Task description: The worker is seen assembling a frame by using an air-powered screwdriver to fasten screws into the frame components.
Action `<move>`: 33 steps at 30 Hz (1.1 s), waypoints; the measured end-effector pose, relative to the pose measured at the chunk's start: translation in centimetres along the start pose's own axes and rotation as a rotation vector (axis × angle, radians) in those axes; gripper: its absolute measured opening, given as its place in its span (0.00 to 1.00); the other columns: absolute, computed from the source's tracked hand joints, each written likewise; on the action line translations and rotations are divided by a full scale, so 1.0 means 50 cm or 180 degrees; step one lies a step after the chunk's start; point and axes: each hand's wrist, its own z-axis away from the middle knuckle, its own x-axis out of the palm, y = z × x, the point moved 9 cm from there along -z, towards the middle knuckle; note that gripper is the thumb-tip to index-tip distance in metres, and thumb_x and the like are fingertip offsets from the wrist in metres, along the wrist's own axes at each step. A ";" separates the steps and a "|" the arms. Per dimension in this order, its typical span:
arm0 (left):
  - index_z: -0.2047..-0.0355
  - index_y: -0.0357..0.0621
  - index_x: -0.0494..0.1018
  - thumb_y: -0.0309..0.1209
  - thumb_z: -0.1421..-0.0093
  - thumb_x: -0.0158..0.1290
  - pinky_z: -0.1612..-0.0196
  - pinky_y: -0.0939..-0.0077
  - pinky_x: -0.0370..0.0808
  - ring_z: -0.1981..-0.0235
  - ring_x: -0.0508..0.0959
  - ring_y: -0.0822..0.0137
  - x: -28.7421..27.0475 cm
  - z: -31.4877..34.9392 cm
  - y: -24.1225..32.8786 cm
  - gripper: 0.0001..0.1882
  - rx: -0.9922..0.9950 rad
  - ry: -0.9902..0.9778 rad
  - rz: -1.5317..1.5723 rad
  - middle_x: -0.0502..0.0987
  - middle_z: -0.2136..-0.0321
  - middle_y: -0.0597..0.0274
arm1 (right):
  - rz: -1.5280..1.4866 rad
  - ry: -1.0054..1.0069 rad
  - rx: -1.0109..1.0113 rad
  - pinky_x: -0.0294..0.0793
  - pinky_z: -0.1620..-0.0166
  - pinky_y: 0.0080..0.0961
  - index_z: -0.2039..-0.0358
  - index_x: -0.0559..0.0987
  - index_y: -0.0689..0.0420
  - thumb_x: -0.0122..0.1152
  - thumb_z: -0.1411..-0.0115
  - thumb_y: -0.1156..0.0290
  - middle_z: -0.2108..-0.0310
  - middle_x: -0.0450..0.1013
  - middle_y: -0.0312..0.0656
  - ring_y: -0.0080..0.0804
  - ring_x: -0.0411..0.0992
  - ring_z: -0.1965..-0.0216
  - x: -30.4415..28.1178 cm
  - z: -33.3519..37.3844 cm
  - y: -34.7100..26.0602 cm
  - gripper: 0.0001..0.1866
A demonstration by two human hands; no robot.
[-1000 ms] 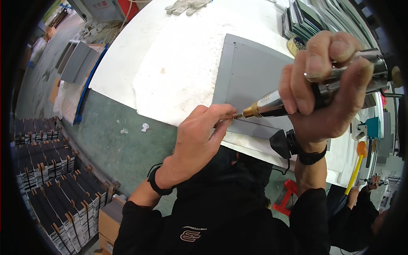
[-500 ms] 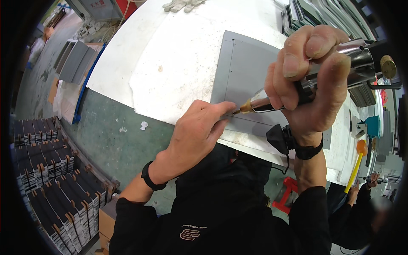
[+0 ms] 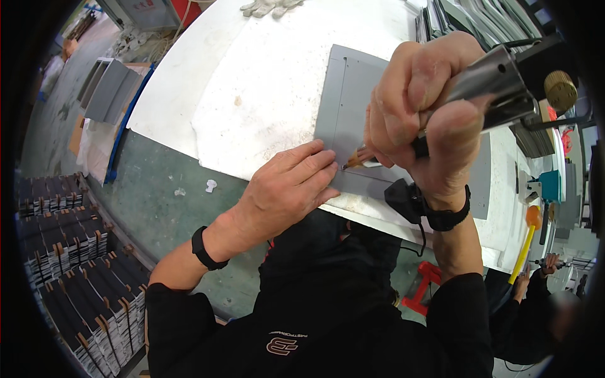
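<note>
Fingers (image 3: 319, 162) of the left hand (image 3: 283, 189) have gone from pinching beside the bit (image 3: 347, 165) to lying flat on the grey panel (image 3: 356, 107), on the white table (image 3: 252, 88); in my head view, that hand now seems to steady the work. The right hand (image 3: 435, 107) grips the metal driver (image 3: 495, 88), hiding mid-panel. I can't make out what sits under the bit.
</note>
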 end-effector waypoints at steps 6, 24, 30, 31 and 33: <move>0.55 0.34 0.78 0.33 0.46 0.68 0.43 0.66 0.77 0.45 0.78 0.53 0.003 0.005 0.008 0.21 -0.0041 -0.0074 0.0055 0.79 0.53 0.52 | 0.0147 0.0394 -0.0207 0.60 0.88 0.21 0.72 0.61 0.55 0.71 0.41 0.42 0.81 0.61 0.36 0.21 0.58 0.91 -0.019 0.019 0.025 0.33; 0.61 0.40 0.79 0.32 0.36 0.59 0.61 0.62 0.78 0.65 0.81 0.52 0.067 -0.302 0.057 0.08 0.0051 -0.1196 0.0550 0.80 0.66 0.50 | 0.1306 0.1302 -0.0944 0.63 0.79 0.14 0.57 0.71 0.55 0.51 0.27 0.44 0.67 0.68 0.33 0.12 0.60 0.80 -0.371 0.129 -0.294 0.24; 0.59 0.39 0.76 0.29 0.34 0.53 0.56 0.53 0.76 0.61 0.80 0.46 0.225 -0.446 0.084 0.07 0.0943 -0.1002 0.0979 0.80 0.65 0.49 | 0.1437 0.1888 -0.0954 0.63 0.80 0.17 0.59 0.71 0.56 0.52 0.27 0.47 0.68 0.70 0.36 0.14 0.60 0.83 -0.437 0.200 -0.316 0.22; 0.59 0.39 0.76 0.29 0.34 0.53 0.56 0.53 0.76 0.61 0.80 0.46 0.242 -0.455 0.078 0.07 0.0957 -0.1014 0.0979 0.80 0.65 0.49 | 0.1300 0.2003 -0.0934 0.65 0.81 0.19 0.61 0.72 0.57 0.53 0.26 0.48 0.69 0.72 0.38 0.16 0.62 0.84 -0.448 0.211 -0.316 0.22; 0.59 0.39 0.76 0.27 0.35 0.54 0.55 0.54 0.76 0.60 0.80 0.46 0.275 -0.469 0.072 0.07 0.0980 -0.1137 0.1060 0.80 0.64 0.48 | 0.1276 0.2030 -0.0959 0.65 0.81 0.19 0.61 0.72 0.57 0.53 0.26 0.50 0.70 0.72 0.38 0.16 0.63 0.84 -0.460 0.227 -0.318 0.21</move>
